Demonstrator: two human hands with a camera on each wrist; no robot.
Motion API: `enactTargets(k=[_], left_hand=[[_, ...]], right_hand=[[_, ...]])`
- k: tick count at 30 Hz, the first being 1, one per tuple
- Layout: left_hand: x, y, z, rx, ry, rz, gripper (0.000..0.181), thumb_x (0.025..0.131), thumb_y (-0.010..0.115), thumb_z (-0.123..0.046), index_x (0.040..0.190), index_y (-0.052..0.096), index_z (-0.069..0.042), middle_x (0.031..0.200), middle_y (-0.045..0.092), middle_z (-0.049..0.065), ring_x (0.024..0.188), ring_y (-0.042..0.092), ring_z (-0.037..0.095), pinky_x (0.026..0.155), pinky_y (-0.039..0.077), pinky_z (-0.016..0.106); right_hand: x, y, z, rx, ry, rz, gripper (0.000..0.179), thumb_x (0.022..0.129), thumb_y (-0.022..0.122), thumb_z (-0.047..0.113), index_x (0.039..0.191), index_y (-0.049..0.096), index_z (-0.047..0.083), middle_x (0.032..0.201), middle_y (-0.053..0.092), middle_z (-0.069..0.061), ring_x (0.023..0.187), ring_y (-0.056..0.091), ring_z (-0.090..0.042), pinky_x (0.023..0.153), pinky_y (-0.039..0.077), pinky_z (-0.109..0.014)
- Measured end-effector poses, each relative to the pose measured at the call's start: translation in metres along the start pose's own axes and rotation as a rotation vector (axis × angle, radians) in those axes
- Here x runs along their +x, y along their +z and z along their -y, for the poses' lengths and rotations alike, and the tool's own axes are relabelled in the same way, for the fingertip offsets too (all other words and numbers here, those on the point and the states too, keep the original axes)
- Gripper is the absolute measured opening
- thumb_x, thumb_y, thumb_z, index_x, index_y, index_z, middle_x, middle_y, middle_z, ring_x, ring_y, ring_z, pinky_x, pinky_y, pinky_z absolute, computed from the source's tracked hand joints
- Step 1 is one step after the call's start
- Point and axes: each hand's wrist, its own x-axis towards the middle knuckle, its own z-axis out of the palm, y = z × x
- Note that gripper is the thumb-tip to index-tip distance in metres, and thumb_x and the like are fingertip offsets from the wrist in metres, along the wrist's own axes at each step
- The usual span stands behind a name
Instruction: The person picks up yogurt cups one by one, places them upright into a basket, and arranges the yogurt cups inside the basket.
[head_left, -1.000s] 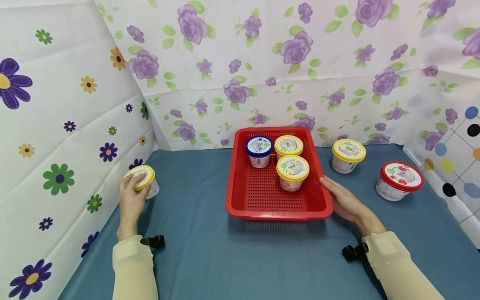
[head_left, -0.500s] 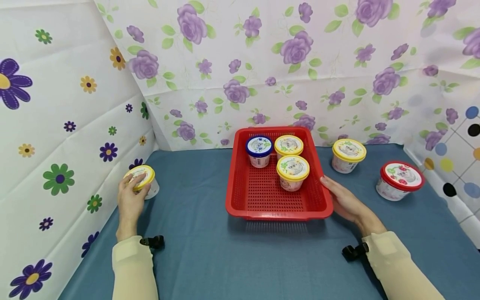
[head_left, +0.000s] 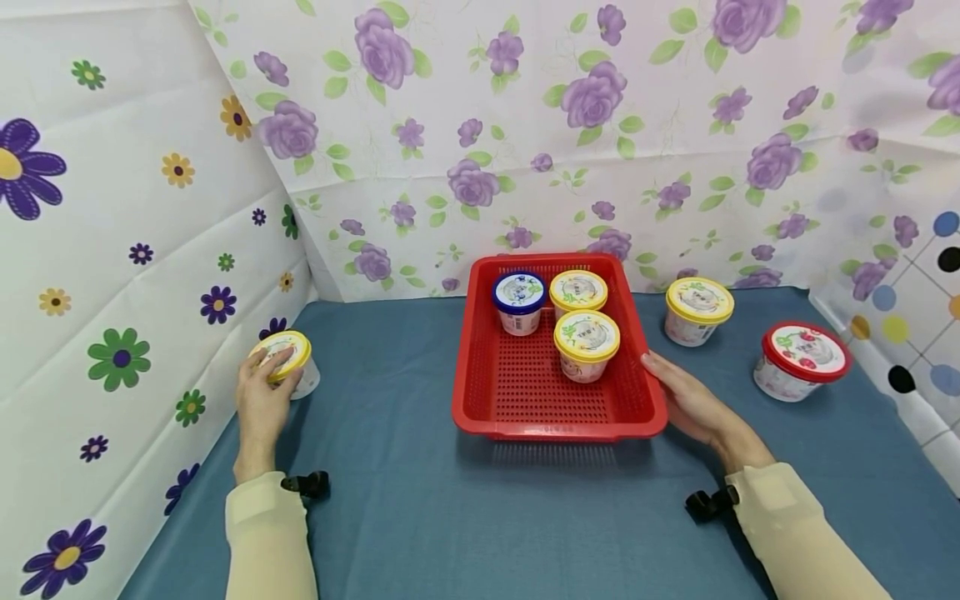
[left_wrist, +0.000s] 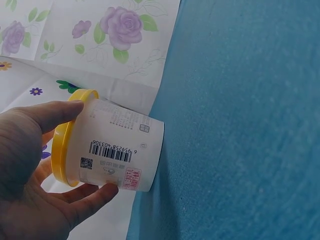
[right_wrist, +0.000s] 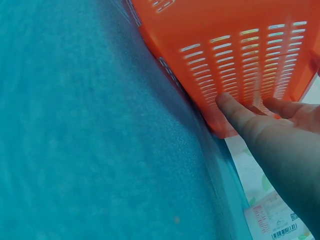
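Head view: we look down at two bare hands working over a blue cloth (head_left: 390,517) before a floral backdrop (head_left: 420,167). At far left, the left hand (head_left: 258,412) pinches a yellow-lidded tub (head_left: 302,358), thumb and fingers on opposite sides around the lid and upper wall. We judge that this grip suits it because the wider lid overhangs the wall and gives the fingers a ledge; the left wrist view shows its barcode, but we cannot tell whether the base touches the cloth. Well apart, the right hand (head_left: 690,404) rests fairly straight fingers against the outer slotted wall of a red plastic basket (head_left: 528,396), probably to steady it. Inside, a blue-lidded tub (head_left: 519,304) stands at the rear left, with one yellow tub (head_left: 578,292) just beside it and another yellow tub (head_left: 587,346) in front of that one, all upright, lids facing us. Beyond the basket's right side stand an outlying yellow tub (head_left: 698,312) and, nearer us, a red-lidded tub (head_left: 801,362).
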Motion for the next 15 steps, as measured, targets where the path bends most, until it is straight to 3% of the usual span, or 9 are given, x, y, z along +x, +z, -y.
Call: enactTargets(k=[15], left_hand=[[-0.0003, 0.0011, -0.0059, -0.023, 0.046, -0.014, 0.045, 0.104, 0.067, -0.021, 0.146, 0.061, -0.009, 0.166, 0.031, 0.017, 0.152, 0.026, 0.045, 0.121, 0.024, 0.06]], right_hand=[[-0.0003, 0.0008, 0.0005, 0.001, 0.0, 0.003, 0.057, 0.116, 0.03, 0.036, 0.164, 0.018, 0.01, 0.128, 0.062, -0.01, 0.104, 0.067, -0.015, 0.09, 0.058, -0.033]])
